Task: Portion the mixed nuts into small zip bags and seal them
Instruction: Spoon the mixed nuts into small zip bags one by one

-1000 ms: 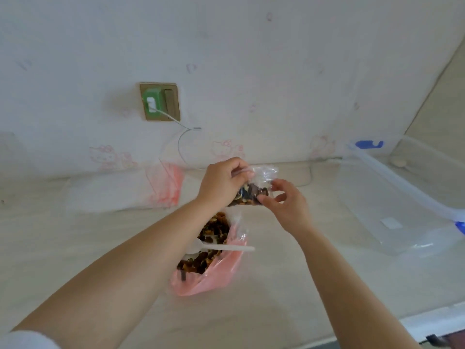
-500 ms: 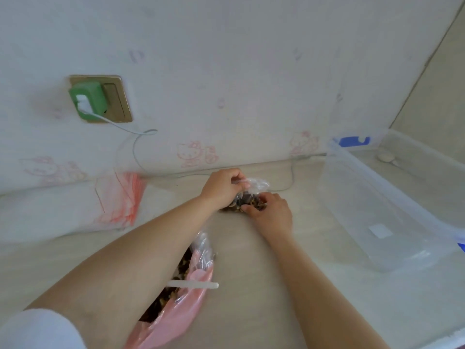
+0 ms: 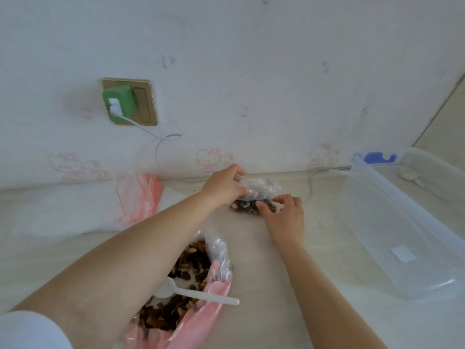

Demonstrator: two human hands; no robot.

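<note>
The left hand point(image 3: 222, 188) pinches the top of the small zip bag point(image 3: 263, 186), on the desk point(image 3: 254, 250) at 1 o'clock from the pink nut bag point(image 3: 217, 285); the right hand point(image 3: 285, 215) grips its filled part.

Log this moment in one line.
step: sealing; left hand: pinches small zip bag top; right hand: holds filled end; spoon: in pink nut bag
</note>
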